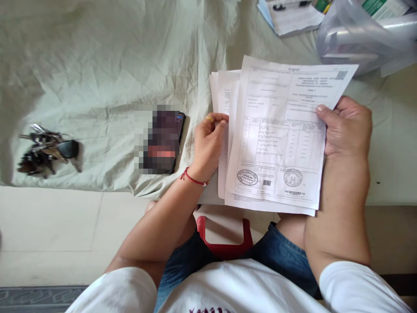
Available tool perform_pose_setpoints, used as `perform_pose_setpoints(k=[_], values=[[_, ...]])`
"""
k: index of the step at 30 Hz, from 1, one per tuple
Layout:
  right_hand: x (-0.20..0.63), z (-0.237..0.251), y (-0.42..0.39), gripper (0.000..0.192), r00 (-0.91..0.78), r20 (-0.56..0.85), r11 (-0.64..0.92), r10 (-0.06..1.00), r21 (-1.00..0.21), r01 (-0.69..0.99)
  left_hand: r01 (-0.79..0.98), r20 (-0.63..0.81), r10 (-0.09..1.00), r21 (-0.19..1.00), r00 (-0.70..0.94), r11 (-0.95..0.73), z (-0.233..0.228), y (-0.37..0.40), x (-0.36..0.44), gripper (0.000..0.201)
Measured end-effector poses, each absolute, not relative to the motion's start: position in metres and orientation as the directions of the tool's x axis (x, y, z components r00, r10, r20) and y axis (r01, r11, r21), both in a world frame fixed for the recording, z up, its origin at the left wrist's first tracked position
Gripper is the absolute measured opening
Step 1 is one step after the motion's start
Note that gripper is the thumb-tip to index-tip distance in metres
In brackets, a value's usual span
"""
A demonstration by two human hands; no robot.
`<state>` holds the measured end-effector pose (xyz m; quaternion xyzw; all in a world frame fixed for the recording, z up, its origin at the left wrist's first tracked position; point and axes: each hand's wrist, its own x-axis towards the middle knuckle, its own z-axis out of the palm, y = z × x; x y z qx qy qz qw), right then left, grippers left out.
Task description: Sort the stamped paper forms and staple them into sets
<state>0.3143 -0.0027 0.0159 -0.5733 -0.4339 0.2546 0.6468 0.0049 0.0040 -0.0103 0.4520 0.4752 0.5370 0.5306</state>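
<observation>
Several sheets of printed paper are held up in front of me over the cloth's near edge. The top sheet is a form headed "Original", with a table in its middle and two round stamps near its bottom. My right hand grips the front sheets at their right edge, thumb on top and the other fingers hidden behind. At the left, my left hand pinches the edge of the sheets behind, thumb against the bent forefinger. The rear sheets fan out leftward, mostly covered by the front ones.
Wrinkled pale green cloth covers the surface. A phone, partly pixelated, lies left of my left hand; a bunch of keys is farther left. Upper right are a clear plastic container and a clipboard with papers.
</observation>
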Motion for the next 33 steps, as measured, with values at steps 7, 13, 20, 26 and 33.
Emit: perform_pose_setpoints(k=[7, 13, 20, 26, 33], values=[[0.312, 0.011, 0.001, 0.042, 0.481, 0.332, 0.275, 0.812, -0.943, 0.186, -0.138, -0.051, 0.999, 0.989, 0.005, 0.051, -0.008, 0.002, 0.007, 0.021], [0.305, 0.011, 0.003, 0.033, 0.501, 0.333, 0.282, 0.799, -0.943, 0.176, -0.101, 0.008, 1.000, 0.995, -0.002, -0.008, -0.016, 0.005, 0.005, 0.022], [0.323, 0.008, 0.006, 0.011, 0.609, 0.398, 0.297, 0.686, -0.918, 0.265, -0.021, 0.070, 0.997, 0.997, -0.019, -0.071, -0.021, 0.003, 0.001, 0.026], [0.344, 0.004, 0.011, 0.019, 0.565, 0.548, 0.362, 0.616, -0.835, 0.414, 0.103, 0.163, 0.986, 0.982, -0.035, -0.158, -0.027, 0.005, -0.002, 0.023], [0.327, 0.017, 0.001, 0.044, 0.443, 0.554, 0.325, 0.705, -0.808, 0.492, 0.145, 0.207, 0.975, 0.970, -0.086, -0.193, -0.026, 0.003, 0.001, 0.014]])
